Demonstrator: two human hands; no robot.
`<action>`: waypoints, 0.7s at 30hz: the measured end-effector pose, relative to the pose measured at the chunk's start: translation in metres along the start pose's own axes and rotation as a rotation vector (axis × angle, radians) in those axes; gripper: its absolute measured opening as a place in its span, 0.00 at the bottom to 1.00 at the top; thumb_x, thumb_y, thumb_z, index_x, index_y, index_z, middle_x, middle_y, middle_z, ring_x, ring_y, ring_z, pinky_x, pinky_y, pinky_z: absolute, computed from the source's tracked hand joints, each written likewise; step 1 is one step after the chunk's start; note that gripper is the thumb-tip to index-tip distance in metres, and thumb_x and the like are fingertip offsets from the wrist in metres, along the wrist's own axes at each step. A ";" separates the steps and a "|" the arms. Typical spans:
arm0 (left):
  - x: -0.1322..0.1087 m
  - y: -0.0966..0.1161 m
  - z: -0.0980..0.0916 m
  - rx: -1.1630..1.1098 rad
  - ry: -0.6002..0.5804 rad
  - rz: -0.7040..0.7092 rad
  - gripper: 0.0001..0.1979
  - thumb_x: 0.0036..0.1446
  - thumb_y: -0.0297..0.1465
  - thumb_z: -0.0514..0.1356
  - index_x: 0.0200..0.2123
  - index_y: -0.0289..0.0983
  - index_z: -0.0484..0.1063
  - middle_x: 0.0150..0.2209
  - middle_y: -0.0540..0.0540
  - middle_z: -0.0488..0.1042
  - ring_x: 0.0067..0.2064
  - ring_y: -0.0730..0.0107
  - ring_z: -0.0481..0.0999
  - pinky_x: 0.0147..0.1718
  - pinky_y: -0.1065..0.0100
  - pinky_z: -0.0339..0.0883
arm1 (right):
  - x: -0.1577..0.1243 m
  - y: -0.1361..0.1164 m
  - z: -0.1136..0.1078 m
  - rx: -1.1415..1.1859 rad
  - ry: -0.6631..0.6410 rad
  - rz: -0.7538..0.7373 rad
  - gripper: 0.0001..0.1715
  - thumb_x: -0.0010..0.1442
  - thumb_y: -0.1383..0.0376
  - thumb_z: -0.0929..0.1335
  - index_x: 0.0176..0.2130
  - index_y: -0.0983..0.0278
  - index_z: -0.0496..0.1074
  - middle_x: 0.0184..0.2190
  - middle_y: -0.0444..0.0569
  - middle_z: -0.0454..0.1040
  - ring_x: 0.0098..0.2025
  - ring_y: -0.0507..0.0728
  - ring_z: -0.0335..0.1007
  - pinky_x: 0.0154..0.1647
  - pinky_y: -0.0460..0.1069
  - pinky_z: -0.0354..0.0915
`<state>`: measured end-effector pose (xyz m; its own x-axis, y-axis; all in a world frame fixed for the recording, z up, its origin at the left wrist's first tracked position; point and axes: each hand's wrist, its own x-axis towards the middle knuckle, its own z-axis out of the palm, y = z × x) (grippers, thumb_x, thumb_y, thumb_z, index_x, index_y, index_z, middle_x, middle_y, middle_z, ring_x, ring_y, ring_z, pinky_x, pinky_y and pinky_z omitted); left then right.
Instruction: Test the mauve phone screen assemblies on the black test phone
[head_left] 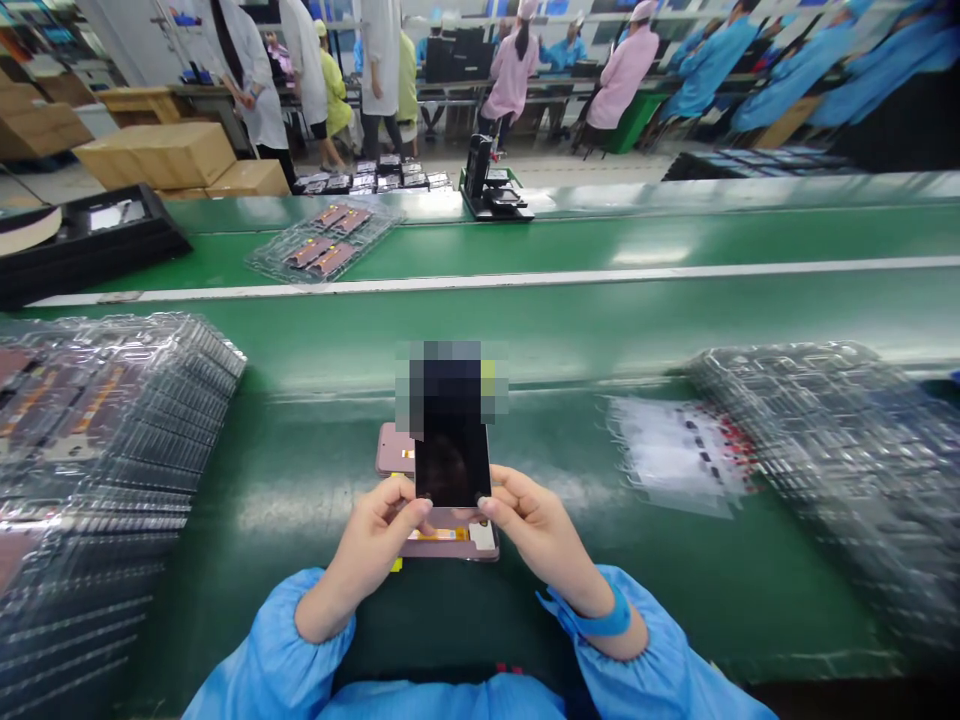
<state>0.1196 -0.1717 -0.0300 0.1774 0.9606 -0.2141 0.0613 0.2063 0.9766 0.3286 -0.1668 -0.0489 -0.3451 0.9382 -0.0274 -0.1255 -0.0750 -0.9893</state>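
Observation:
A dark, glossy phone screen stands raised between my two hands, its upper part covered by a blurred mosaic. My left hand pinches its lower left corner, and my right hand pinches the lower right corner. Beneath and behind it on the green work surface lie pinkish phone parts; one near me shows yellow-orange flex and a white patch. The screen hides much of them. A blue band circles my right wrist.
Stacked clear plastic trays with pinkish parts stand left; more clear trays stand right, beside white strips. Across the green belt sit a tray of parts, a black fixture and a black bin. People work beyond.

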 end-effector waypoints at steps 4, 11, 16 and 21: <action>-0.002 -0.002 0.006 -0.021 0.034 -0.004 0.18 0.56 0.46 0.62 0.27 0.37 0.66 0.26 0.52 0.69 0.30 0.67 0.76 0.32 0.69 0.69 | -0.001 -0.004 0.003 -0.133 0.083 -0.042 0.24 0.66 0.49 0.67 0.52 0.63 0.71 0.27 0.46 0.78 0.33 0.61 0.76 0.40 0.54 0.72; -0.003 0.001 0.009 -0.040 0.066 -0.005 0.17 0.56 0.44 0.63 0.26 0.37 0.67 0.27 0.52 0.66 0.33 0.66 0.74 0.35 0.69 0.69 | -0.005 0.000 0.012 -0.065 0.163 -0.048 0.21 0.66 0.51 0.67 0.52 0.62 0.71 0.28 0.47 0.78 0.33 0.62 0.77 0.40 0.55 0.72; 0.000 -0.003 0.005 -0.137 -0.003 -0.053 0.17 0.57 0.43 0.63 0.26 0.37 0.68 0.26 0.51 0.69 0.30 0.69 0.73 0.35 0.70 0.69 | -0.004 0.004 0.012 0.047 0.157 0.005 0.25 0.66 0.49 0.67 0.55 0.62 0.71 0.31 0.48 0.78 0.34 0.63 0.77 0.39 0.56 0.72; -0.001 -0.005 0.005 -0.132 -0.021 -0.059 0.17 0.57 0.43 0.63 0.25 0.37 0.69 0.25 0.51 0.71 0.30 0.71 0.72 0.35 0.71 0.68 | -0.002 0.011 0.008 0.090 0.193 -0.023 0.22 0.66 0.50 0.68 0.51 0.60 0.76 0.38 0.49 0.78 0.35 0.61 0.76 0.37 0.53 0.72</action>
<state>0.1245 -0.1748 -0.0343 0.1976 0.9421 -0.2707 -0.0570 0.2868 0.9563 0.3204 -0.1727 -0.0581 -0.1580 0.9866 -0.0402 -0.2169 -0.0744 -0.9734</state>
